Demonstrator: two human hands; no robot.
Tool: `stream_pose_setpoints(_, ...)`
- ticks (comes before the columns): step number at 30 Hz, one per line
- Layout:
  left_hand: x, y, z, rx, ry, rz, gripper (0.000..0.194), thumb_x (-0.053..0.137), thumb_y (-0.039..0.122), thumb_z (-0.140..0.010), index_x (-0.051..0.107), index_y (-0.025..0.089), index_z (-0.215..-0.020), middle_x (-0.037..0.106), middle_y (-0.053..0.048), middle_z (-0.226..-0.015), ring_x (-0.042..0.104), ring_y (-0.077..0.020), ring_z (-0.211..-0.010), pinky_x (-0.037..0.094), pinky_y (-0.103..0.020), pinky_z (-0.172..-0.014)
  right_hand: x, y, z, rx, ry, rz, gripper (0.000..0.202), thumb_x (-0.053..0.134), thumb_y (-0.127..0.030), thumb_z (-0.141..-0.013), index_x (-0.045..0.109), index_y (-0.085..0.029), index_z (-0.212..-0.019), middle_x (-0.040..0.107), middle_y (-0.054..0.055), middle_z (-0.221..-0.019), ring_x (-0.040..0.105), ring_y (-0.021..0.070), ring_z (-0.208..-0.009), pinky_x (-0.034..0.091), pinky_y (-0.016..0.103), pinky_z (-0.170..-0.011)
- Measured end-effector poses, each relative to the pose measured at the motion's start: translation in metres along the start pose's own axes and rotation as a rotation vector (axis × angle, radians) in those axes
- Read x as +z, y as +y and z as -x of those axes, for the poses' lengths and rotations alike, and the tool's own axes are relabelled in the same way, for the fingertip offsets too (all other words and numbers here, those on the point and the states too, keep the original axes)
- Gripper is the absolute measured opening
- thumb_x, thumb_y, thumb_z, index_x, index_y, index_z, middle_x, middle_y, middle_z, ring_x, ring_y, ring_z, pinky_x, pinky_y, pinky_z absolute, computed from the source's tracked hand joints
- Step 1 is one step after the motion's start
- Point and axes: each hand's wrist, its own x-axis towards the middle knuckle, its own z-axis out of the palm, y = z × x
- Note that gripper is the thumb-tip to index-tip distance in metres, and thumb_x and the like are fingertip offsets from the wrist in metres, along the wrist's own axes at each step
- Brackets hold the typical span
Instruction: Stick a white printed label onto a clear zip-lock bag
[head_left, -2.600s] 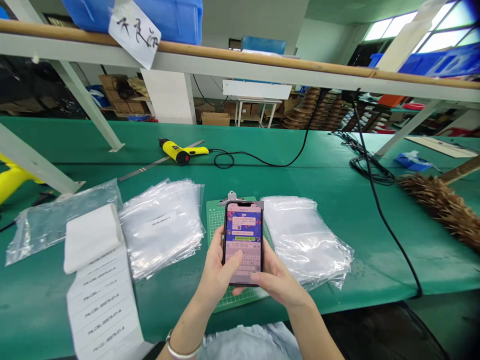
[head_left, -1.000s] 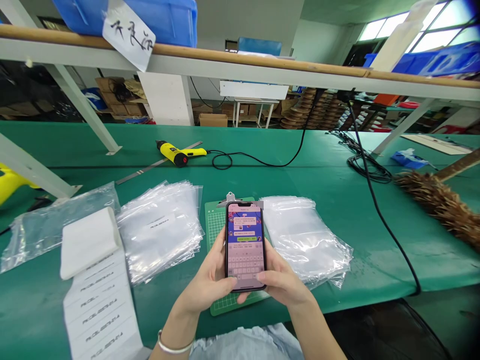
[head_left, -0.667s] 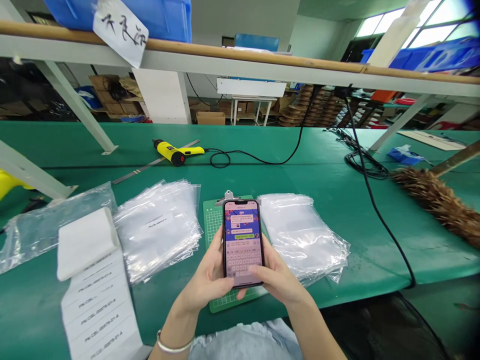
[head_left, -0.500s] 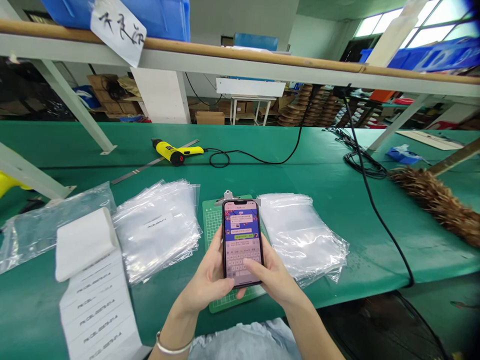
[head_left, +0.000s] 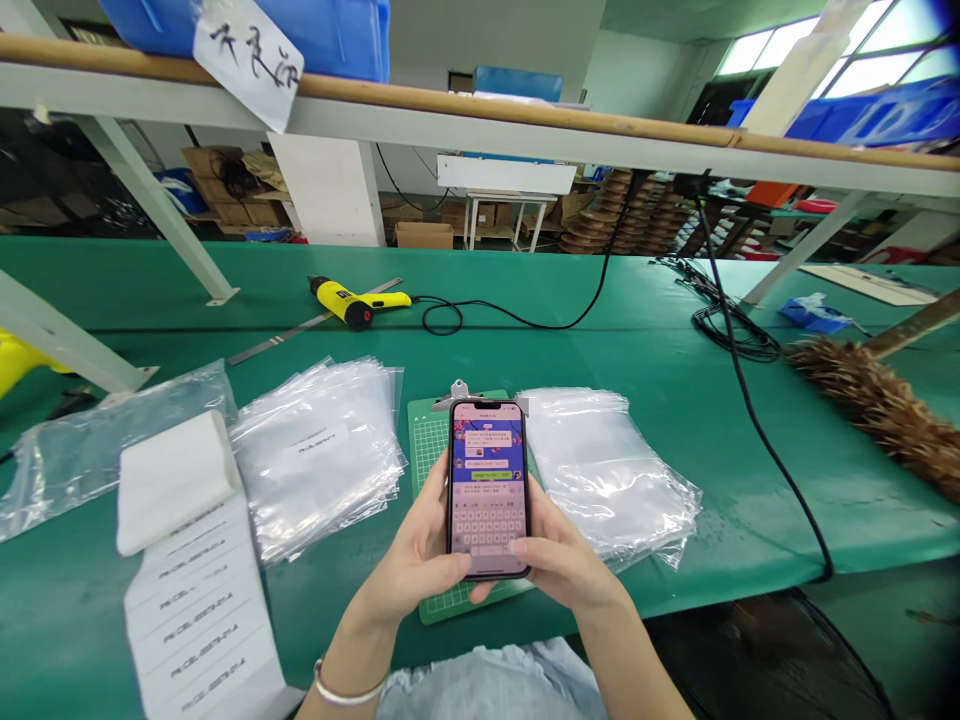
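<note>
A smartphone (head_left: 489, 490) is held upright between both hands, its screen showing a chat and a keyboard. My left hand (head_left: 416, 560) wraps its left side, thumb at the lower left corner of the screen. My right hand (head_left: 566, 560) grips the right side, its thumb over the lower right of the keyboard. Behind the phone lies a green clipboard (head_left: 429, 440) with a grid and a metal clip, partly covered. To the left is a fanned stack of clear plastic bags (head_left: 319, 470), the top one bearing a printed label. Another bag stack (head_left: 611, 470) lies to the right.
A folded strip of printed labels (head_left: 199, 620) and a clear plastic sheet (head_left: 67, 450) lie at left. Farther back are a yellow heat gun (head_left: 345, 302), a steel ruler (head_left: 281, 335) and coiled black cables (head_left: 731, 335). A feather duster (head_left: 877, 400) rests at right; a shelf (head_left: 480, 125) spans above.
My right thumb has moved from the middle of the keyboard to its lower right. The whole view has shifted slightly; both hands still hold the phone.
</note>
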Motion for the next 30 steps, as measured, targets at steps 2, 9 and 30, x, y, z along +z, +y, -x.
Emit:
stream_pose_setpoints(2, 0.0, 0.0, 0.0, 0.004, -0.005, 0.001, 0.085, 0.069, 0.032, -0.069, 0.021, 0.03, -0.139, 0.055, -0.013, -0.116, 0.054, -0.0098, -0.047, 0.046, -0.027, -0.046, 0.001, -0.001, -0.001, -0.007, -0.005, 0.013, 0.079, 0.063, -0.025, -0.077, 0.013, -0.033, -0.138, 0.051, 0.009, -0.125, 0.064, 0.0191, -0.087, 0.058, 0.033, -0.067)
stream_pose_setpoints(9, 0.0, -0.004, -0.001, 0.007, -0.04, 0.044, 0.083, 0.066, 0.028, -0.072, 0.018, 0.036, -0.138, 0.047, -0.013, -0.126, 0.055, -0.0098, -0.052, 0.045, -0.026, -0.046, 0.008, -0.003, -0.003, -0.018, 0.076, 0.124, 0.068, 0.059, -0.027, -0.082, 0.017, -0.032, -0.136, 0.053, 0.008, -0.12, 0.064, 0.0178, -0.083, 0.058, 0.029, -0.061)
stream_pose_setpoints(30, 0.003, -0.005, -0.001, 0.015, 0.022, 0.075, 0.083, 0.068, 0.025, -0.069, 0.022, 0.036, -0.138, 0.049, -0.011, -0.125, 0.054, -0.0095, -0.053, 0.045, -0.025, -0.046, 0.008, 0.0, -0.004, -0.035, 0.181, 0.2, 0.06, 0.058, -0.025, -0.083, 0.024, -0.03, -0.132, 0.055, 0.009, -0.116, 0.065, 0.0159, -0.076, 0.058, 0.025, -0.054)
